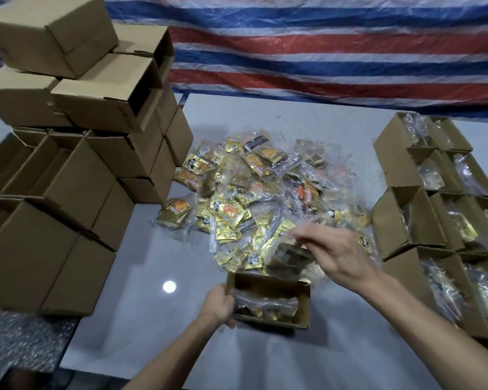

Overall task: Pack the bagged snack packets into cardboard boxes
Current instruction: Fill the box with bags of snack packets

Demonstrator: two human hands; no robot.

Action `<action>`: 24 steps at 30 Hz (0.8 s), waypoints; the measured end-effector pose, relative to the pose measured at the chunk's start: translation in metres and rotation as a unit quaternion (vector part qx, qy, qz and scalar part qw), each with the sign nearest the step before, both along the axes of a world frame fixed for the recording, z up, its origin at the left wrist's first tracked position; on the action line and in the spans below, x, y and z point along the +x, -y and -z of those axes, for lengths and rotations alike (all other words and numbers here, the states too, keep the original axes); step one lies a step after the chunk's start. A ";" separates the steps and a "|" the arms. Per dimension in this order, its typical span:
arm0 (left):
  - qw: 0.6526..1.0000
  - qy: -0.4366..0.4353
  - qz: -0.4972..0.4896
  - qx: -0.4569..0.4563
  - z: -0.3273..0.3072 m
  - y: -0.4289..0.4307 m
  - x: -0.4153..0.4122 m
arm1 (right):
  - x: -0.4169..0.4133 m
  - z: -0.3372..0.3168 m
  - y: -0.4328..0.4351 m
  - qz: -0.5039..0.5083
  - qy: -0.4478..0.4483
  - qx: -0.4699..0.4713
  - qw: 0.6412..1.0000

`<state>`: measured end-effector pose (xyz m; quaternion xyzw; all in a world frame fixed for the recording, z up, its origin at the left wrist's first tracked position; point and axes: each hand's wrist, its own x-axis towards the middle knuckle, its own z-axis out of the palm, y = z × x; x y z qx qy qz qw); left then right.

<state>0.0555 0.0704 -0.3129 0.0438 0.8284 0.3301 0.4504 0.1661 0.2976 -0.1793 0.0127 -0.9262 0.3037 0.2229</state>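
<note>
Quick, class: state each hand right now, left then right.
Left hand: grips the left wall of the open box.
Right hand: pinches a bagged packet above that box, though blurred.

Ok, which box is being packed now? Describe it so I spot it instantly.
On the grey table, look at the near edge of the pile of gold snack packets. The small open box stands there alone, gripped by the left hand, unlike the stacks on either side.

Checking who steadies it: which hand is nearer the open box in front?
Left. The left hand grips the box by its left wall; the right hand hovers beyond its far edge, over the pile.
</note>
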 end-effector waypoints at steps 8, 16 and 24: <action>0.999 -0.009 0.036 -0.027 -0.005 -0.004 -0.001 | 0.014 0.017 0.038 0.062 -0.003 -0.251 0.966; 0.998 -0.009 0.040 -0.046 0.002 -0.006 -0.005 | 0.010 0.025 0.054 0.064 0.031 -0.320 0.945; 0.997 -0.035 0.043 -0.055 0.008 -0.006 -0.007 | 0.006 0.039 0.057 0.068 0.120 -0.270 0.953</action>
